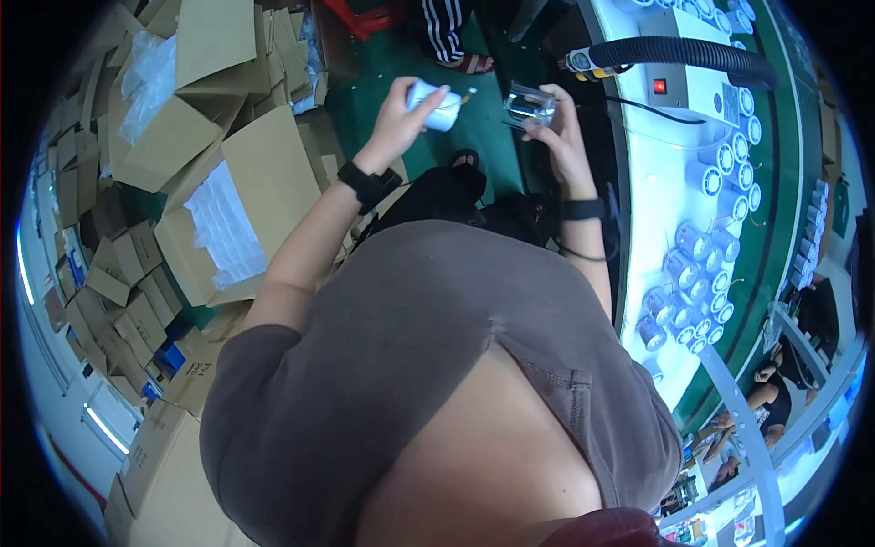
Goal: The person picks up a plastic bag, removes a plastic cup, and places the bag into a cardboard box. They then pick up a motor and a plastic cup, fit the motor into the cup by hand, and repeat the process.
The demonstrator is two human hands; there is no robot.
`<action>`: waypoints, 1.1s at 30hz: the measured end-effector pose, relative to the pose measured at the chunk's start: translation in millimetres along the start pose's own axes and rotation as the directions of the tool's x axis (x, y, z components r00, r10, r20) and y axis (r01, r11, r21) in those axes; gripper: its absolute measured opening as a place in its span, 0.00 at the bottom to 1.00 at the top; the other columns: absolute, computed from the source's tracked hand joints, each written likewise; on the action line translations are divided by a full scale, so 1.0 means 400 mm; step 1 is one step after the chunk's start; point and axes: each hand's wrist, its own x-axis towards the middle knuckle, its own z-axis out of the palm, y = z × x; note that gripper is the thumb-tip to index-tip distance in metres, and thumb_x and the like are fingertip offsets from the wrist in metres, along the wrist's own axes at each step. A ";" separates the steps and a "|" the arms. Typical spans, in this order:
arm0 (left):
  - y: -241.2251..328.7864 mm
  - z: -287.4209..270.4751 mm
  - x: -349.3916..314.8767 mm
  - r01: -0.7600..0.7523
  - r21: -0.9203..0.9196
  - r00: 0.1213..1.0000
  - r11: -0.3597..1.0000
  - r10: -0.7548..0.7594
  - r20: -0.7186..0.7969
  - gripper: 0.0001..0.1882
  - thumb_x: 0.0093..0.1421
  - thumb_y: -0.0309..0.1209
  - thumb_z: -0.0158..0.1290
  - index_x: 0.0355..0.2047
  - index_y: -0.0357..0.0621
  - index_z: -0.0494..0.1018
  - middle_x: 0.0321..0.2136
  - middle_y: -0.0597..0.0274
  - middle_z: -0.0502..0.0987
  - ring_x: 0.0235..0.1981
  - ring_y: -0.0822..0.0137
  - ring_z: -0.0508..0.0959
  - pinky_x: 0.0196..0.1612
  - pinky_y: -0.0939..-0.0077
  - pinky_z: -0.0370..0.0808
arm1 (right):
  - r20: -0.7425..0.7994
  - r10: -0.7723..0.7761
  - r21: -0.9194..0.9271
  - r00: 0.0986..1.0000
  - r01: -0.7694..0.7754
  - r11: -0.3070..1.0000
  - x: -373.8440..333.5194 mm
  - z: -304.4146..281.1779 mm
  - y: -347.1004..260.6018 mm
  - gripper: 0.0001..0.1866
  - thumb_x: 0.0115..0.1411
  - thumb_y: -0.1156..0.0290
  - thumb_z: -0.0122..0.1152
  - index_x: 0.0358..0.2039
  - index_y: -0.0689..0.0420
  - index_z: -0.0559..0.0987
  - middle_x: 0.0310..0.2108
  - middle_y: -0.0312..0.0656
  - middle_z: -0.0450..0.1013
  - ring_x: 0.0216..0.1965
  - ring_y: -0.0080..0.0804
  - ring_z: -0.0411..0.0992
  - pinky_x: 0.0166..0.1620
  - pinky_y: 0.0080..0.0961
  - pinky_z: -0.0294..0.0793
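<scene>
My left hand (397, 126) is closed around a white cylindrical part (442, 108), from which a short thin wire sticks out on the right. In my right hand (567, 137) is a clear, cup-like cylinder (530, 105), gripped from its right side by fingers and thumb. The two parts are held apart at about the same height, over the green floor (365, 105). Dark bands circle both wrists.
On my left stand open cardboard boxes, one with bubble wrap (224, 223) inside. To the right a white workbench (652, 219) carries several clear-and-white cylinders (694, 242), a white machine (684, 77) and a black corrugated hose (679, 52). Another person's foot (472, 63) shows ahead.
</scene>
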 end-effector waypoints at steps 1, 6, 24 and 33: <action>0.008 0.018 0.005 -0.004 -0.003 1.000 1.000 0.004 0.012 0.27 0.48 0.49 0.50 0.37 0.39 0.61 0.30 0.56 0.69 0.29 0.66 0.72 0.27 0.76 0.69 | 0.003 -0.103 -0.200 0.995 0.102 0.974 -0.027 0.009 -0.040 0.28 0.45 0.70 0.55 0.48 0.52 0.60 0.42 0.44 0.62 0.31 0.26 0.66 0.33 0.18 0.68; 0.066 0.091 -0.004 -0.395 0.230 0.918 0.890 0.393 0.055 0.28 0.47 0.47 0.52 0.38 0.36 0.60 0.32 0.51 0.67 0.31 0.60 0.70 0.32 0.71 0.68 | -0.034 -0.150 -0.375 0.988 0.127 0.919 -0.125 0.027 -0.147 0.29 0.45 0.66 0.59 0.48 0.53 0.60 0.41 0.43 0.63 0.32 0.24 0.66 0.33 0.18 0.68; 0.174 0.204 -0.089 -0.322 -0.320 0.876 0.891 0.409 0.257 0.16 0.57 0.40 0.41 0.37 0.39 0.60 0.31 0.61 0.67 0.33 0.73 0.68 0.36 0.79 0.65 | 0.006 -0.172 -0.438 0.985 0.158 0.885 -0.240 0.002 -0.176 0.31 0.45 0.73 0.60 0.50 0.57 0.58 0.43 0.45 0.62 0.37 0.28 0.67 0.37 0.19 0.69; 0.225 0.279 -0.132 0.142 -0.538 0.892 0.831 0.128 0.434 0.17 0.61 0.41 0.29 0.39 0.43 0.61 0.36 0.61 0.68 0.41 0.72 0.68 0.45 0.77 0.63 | -0.040 -0.195 -0.297 0.980 0.175 0.939 -0.284 -0.046 -0.203 0.30 0.48 0.72 0.56 0.51 0.59 0.56 0.43 0.48 0.62 0.40 0.32 0.66 0.36 0.22 0.70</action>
